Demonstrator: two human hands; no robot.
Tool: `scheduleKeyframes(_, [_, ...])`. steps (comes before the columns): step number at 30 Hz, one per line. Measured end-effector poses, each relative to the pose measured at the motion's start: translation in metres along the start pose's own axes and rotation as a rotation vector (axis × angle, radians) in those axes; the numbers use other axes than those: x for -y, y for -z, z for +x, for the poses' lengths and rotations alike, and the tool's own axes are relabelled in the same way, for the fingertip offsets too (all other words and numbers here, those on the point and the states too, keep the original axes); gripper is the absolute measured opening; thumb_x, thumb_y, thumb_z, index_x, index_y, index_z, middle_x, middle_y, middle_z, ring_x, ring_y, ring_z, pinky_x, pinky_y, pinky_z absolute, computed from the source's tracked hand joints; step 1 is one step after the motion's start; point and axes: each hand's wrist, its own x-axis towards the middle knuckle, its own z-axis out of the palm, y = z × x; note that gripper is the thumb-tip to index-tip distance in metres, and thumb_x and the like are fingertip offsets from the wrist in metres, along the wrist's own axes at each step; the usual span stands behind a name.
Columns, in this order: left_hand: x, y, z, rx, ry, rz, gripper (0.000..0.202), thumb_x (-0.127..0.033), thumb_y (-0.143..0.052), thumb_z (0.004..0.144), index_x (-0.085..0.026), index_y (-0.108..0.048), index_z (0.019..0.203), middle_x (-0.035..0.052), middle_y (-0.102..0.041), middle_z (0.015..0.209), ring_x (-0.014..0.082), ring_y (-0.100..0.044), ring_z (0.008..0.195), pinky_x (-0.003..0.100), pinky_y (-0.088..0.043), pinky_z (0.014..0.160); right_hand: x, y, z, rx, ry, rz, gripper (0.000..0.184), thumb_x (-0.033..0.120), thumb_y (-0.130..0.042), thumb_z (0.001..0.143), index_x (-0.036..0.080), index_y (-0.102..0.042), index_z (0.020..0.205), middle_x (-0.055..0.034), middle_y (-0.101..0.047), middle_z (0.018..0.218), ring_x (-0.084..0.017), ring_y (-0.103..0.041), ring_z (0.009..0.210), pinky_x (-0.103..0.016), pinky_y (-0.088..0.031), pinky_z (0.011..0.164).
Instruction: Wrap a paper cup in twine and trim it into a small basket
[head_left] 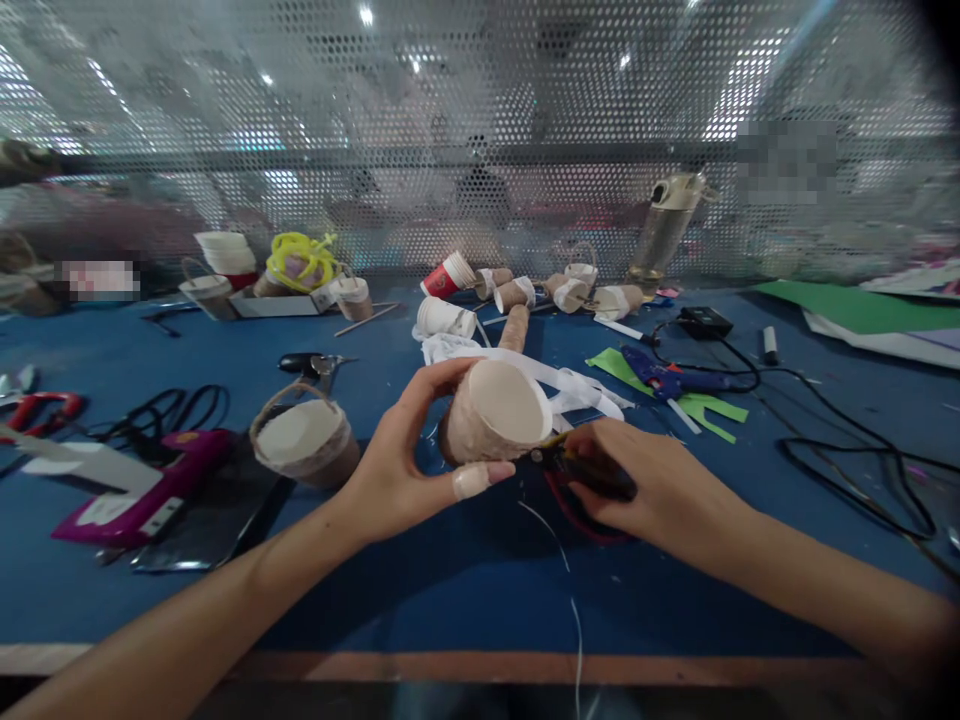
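Observation:
My left hand [420, 450] wraps around a paper cup [504, 408] covered in brownish wrapping, its pale round face tilted up toward me. A bandage-like strip circles the left thumb. In my right hand [637, 475] is a pair of scissors [559, 462] with dark handles, its blades at the cup's lower right rim. Most of the blades are hidden by the cup and fingers. Below them, a thin white thread [576, 620] trails over the table's front edge. Left of my left hand stands a similar wrapped cup with a handle, like a small bucket [307, 440].
White strips [577, 388] lie behind the held cup. A blue glue gun [667, 375] with black cable sits at right, a purple device [165, 490] at left. Several wrapped cups [517, 293] and a clear bottle [667, 230] stand by the perforated metal screen [480, 130].

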Motion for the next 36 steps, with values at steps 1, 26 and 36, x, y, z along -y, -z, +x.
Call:
scheduleKeyframes(1, [0.0, 0.0, 0.0, -0.019, 0.002, -0.006, 0.074, -0.032, -0.087, 0.075, -0.029, -0.048, 0.139, 0.008, -0.058, 0.139, 0.0293, -0.057, 0.126, 0.044, -0.047, 0.111, 0.0, 0.001, 0.0, -0.008, -0.029, 0.04, 0.03, 0.022, -0.065, 0.083, 0.02, -0.06, 0.113, -0.0056, -0.07, 0.097, -0.019, -0.067, 0.077, -0.029, -0.051, 0.064])
scheduleKeyframes(26, [-0.001, -0.012, -0.001, 0.216, 0.38, -0.357, 0.062, -0.041, -0.081, 0.081, -0.028, -0.051, 0.134, 0.0092, -0.061, 0.138, 0.0298, -0.063, 0.124, 0.041, -0.054, 0.105, -0.008, 0.007, 0.006, -0.204, 0.172, -0.061, 0.039, 0.056, -0.052, 0.099, 0.022, -0.053, 0.118, -0.0104, -0.067, 0.106, -0.026, -0.067, 0.092, -0.036, -0.051, 0.074])
scheduleKeyframes(36, [-0.004, -0.013, -0.003, 0.266, 0.429, -0.278, 0.058, -0.041, -0.077, 0.086, -0.029, -0.049, 0.136, 0.0049, -0.06, 0.136, 0.0258, -0.06, 0.125, 0.034, -0.052, 0.106, -0.003, 0.003, 0.006, -0.163, 0.216, -0.138, 0.05, 0.064, -0.05, 0.097, 0.018, -0.06, 0.113, -0.0093, -0.068, 0.101, -0.025, -0.067, 0.087, -0.034, -0.048, 0.07])
